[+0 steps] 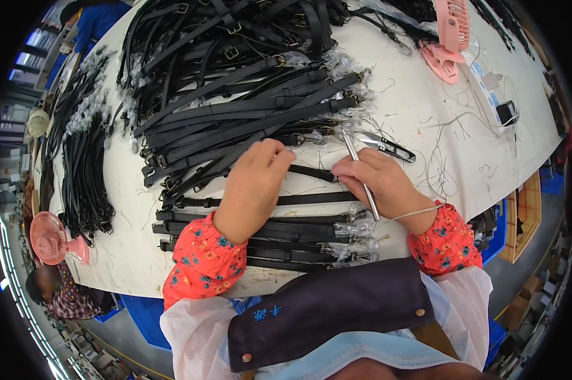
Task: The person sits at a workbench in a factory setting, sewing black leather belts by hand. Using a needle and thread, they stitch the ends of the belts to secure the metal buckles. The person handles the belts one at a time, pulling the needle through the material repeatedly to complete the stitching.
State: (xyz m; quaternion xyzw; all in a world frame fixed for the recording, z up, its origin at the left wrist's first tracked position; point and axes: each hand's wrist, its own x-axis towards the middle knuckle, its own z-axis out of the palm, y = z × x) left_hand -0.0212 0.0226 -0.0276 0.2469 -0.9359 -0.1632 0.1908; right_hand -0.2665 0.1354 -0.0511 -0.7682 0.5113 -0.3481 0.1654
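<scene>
My right hand holds a slim silver pen-like tool slanting through its fingers. Its thumb and fingertips also pinch the end of a narrow black leather strap. That strap runs leftward to my left hand, whose fingers are curled with thumb and forefinger close together. Whatever sits between those fingertips is hidden. Under both hands lie more black buckled straps, side by side, several with clear plastic wrap at their right ends. Black-handled thread snips rest just beyond my right hand.
A large heap of black straps covers the table's far side; another bundle lies left. Pink fans stand at the left edge and far right. A white power strip with cables sits right. Other people are at the left.
</scene>
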